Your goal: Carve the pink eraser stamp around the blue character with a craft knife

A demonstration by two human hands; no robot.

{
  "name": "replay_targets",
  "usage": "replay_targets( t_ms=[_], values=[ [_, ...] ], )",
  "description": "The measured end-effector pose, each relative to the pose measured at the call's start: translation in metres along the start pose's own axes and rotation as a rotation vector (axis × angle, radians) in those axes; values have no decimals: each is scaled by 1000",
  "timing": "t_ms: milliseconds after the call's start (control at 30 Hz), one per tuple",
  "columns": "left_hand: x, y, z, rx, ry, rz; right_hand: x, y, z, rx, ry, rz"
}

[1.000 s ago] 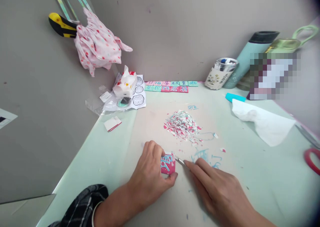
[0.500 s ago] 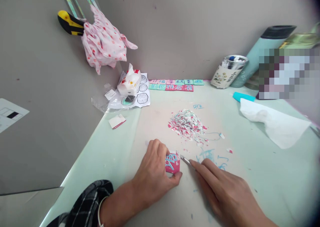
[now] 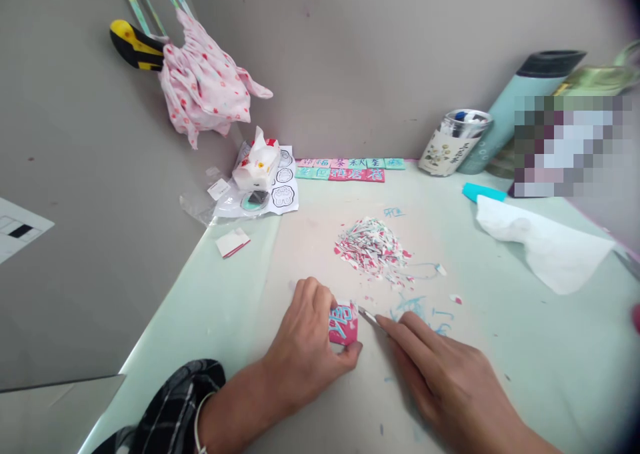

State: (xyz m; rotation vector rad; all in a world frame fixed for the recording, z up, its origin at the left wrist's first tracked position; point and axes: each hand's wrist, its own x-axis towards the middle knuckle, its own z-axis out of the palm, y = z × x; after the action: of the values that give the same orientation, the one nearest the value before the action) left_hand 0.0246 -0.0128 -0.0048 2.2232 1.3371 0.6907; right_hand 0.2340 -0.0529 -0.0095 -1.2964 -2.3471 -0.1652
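Only my view has shifted slightly, as my left hand (image 3: 303, 347) pinches the pink square (image 3: 344, 326) and my right hand (image 3: 440, 367) grips the craft knife (image 3: 368, 316).

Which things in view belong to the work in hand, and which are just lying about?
In the work:
- pink piece, in the left hand
- blade, in the right hand
- scraps
- lettered tiles, probably

Lying about:
- tissue pack
- loose tissue
- pen jar
- bottle

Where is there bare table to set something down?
Left: between the white card and plaid sleeve. Right: between the white tissue and right hand, bar small specks. Crowded: around the left hand, scrap pile and tissue pack.
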Motion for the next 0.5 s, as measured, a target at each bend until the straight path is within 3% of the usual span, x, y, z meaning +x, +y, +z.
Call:
replay_targets(
  t_ms=[133,267,500],
  values=[
    [0,1,-1,3,-11,-15,6,7,2,-36,11,82],
    [0,0,-2,-2,-15,-13,4,15,-3,151,15,190],
    [-2,-1,-3,-23,-12,-6,-6,10,-20,359,-104,5]
  ],
)
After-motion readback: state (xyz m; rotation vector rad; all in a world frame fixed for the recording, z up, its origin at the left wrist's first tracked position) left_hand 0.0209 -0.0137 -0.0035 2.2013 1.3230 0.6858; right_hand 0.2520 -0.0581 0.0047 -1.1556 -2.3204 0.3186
